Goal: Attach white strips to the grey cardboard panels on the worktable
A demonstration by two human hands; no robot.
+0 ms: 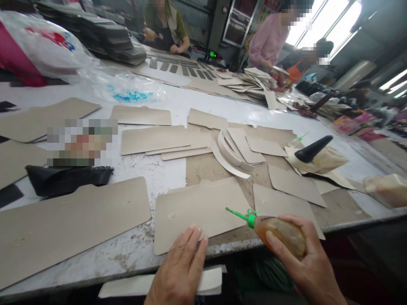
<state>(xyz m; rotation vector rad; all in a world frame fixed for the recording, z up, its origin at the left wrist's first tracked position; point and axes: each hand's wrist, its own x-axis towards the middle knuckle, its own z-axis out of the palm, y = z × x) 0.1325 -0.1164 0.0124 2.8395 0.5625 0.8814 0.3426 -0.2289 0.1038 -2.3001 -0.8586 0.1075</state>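
My right hand (pixel 300 243) is wrapped round a squeeze bottle (pixel 276 232) of amber liquid, which looks like glue. Its green nozzle (pixel 238 214) points left, over the right part of a beige panel (pixel 193 207). Fingers stretched out, my left hand (pixel 182 262) rests on the panel's near edge. A small wet-looking spot shows on the panel's left part. To the left lies a longer beige panel (pixel 79 224). Another beige panel (pixel 282 203) lies partly behind the bottle.
Curved beige strips (pixel 230 152) and more panels (pixel 155 140) lie further back. A black-handled tool (pixel 313 150) sits on the right beside a pale block (pixel 386 189). A plastic bag (pixel 47 46) and dark stacked sheets (pixel 92 34) stand back left. Other people work across the table.
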